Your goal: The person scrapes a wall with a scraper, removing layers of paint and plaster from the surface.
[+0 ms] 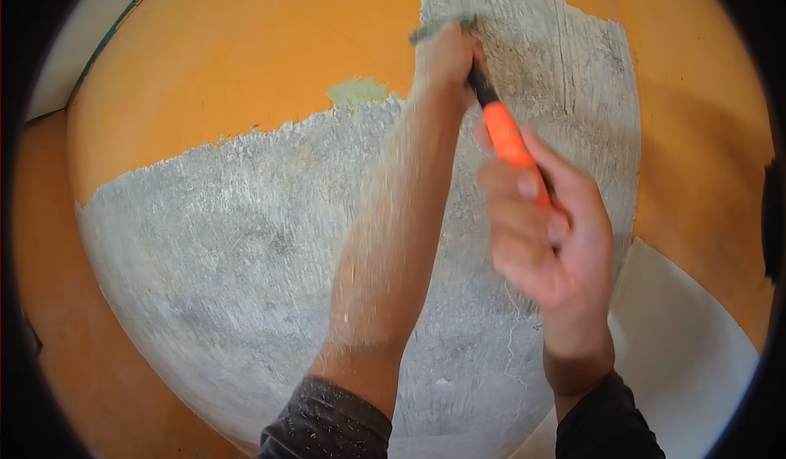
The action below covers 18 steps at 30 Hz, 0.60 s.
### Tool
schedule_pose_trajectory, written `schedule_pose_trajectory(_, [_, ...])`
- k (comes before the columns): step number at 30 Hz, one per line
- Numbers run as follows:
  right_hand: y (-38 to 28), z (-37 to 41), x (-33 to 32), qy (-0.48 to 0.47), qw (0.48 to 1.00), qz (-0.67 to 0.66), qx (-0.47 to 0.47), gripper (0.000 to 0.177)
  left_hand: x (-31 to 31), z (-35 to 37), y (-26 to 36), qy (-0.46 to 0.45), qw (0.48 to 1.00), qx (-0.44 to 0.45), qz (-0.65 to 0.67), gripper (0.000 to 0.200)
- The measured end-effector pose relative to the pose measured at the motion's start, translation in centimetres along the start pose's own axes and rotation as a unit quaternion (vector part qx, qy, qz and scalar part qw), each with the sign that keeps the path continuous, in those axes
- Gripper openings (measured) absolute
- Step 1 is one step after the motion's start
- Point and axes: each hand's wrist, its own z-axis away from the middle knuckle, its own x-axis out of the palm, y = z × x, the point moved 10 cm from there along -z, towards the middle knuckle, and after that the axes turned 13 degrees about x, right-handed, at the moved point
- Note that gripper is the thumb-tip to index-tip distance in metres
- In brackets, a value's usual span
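A paint scraper (508,135) with an orange handle and black neck lies at a slant against the wall (246,221). My right hand (561,234) wraps round the lower handle. Higher up, my left hand (449,62) grips the neck close behind the blade, its fingers partly hidden and blurred. The dark blade edge (426,31) shows at the left hand's upper left, by the border between orange paint (270,58) and bare grey surface. Small flakes blur across my left forearm and speckle the dark sleeve (336,418).
Orange paint (688,90) also covers the wall at right. A pale green patch (358,91) sits on the ragged paint edge. A white surface (679,352) is at lower right, and a green strip (115,37) runs along the upper left.
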Motion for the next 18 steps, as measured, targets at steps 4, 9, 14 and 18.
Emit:
schedule_pose_trajectory(4, [1.8,1.1,-0.2,-0.026,0.999,-0.008,0.038,0.026,-1.0,3.1,-1.2,0.058,0.997,-0.044,0.033,0.014])
schedule_pose_trajectory(9, [-2.4,-2.2,1.2,-0.026,0.999,0.009,0.024,0.025,0.4,-3.1,0.6,0.021,0.999,0.007,0.044,0.017])
schedule_pose_trajectory(14, [0.3,-0.3,-0.4,0.03,0.999,0.023,0.007,0.024,-1.1,0.4,0.0,0.029,0.999,0.005,0.03,0.017])
schedule_pose_trajectory(18, [1.0,-0.1,-0.1,0.011,0.999,0.009,0.032,0.023,-0.8,1.0,0.4,0.038,0.999,-0.001,0.015,0.015])
